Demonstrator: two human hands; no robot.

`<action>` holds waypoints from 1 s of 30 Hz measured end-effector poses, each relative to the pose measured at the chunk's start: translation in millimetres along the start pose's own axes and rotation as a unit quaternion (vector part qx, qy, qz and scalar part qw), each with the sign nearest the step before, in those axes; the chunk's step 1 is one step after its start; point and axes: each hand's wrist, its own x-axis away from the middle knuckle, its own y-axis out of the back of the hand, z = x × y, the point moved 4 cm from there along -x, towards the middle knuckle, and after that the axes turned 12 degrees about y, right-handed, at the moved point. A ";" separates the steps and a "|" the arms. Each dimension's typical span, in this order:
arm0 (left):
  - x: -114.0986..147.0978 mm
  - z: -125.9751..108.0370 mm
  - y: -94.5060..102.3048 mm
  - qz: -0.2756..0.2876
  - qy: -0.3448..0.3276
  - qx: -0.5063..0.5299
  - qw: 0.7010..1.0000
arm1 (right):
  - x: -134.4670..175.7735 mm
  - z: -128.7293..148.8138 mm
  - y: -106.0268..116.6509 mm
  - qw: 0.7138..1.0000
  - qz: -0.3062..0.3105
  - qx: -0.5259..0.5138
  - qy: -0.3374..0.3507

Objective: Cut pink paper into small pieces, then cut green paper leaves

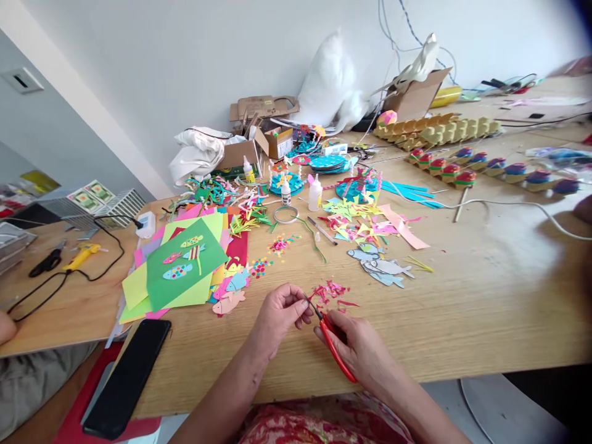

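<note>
Near the table's front edge, my right hand grips red-handled scissors whose dark tips point up and left. The tips reach the fingertips of my left hand, which are pinched together. Whatever sits in that pinch is too small to make out. Just beyond both hands lies a pile of red and pink paper scraps. Left of my left hand are cut-out paper fish in pink and blue. Grey paper fish lie to the right, behind the scraps.
A green sheet bearing decorated fish tops a paper stack. A black phone lies at the front left edge. Glue bottles, a tape ring and a pen stand or lie farther back. Painted egg-carton cups line the right.
</note>
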 end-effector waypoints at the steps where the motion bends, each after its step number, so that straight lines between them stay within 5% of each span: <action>1: -0.6 -0.6 -2.4 0.005 0.000 0.003 1.000 | 1.6 -2.2 0.9 1.000 -0.006 -0.003 -0.001; 12: -17.4 -5.7 -21.9 0.029 -0.002 -0.020 0.999 | 9.1 -17.5 24.7 0.996 -0.044 -0.075 -0.021; 19: -21.4 -29.8 9.5 -0.058 -0.082 -0.142 0.985 | 5.9 -32.6 37.7 0.996 -0.034 -0.076 -0.024; 25: -21.5 4.8 8.4 0.016 -0.064 -0.296 0.953 | 3.3 -39.3 37.8 0.993 -0.024 -0.117 -0.027; 30: -14.4 11.3 29.5 -0.012 -0.064 -0.321 0.945 | 4.4 -39.0 37.4 0.993 -0.026 -0.113 -0.035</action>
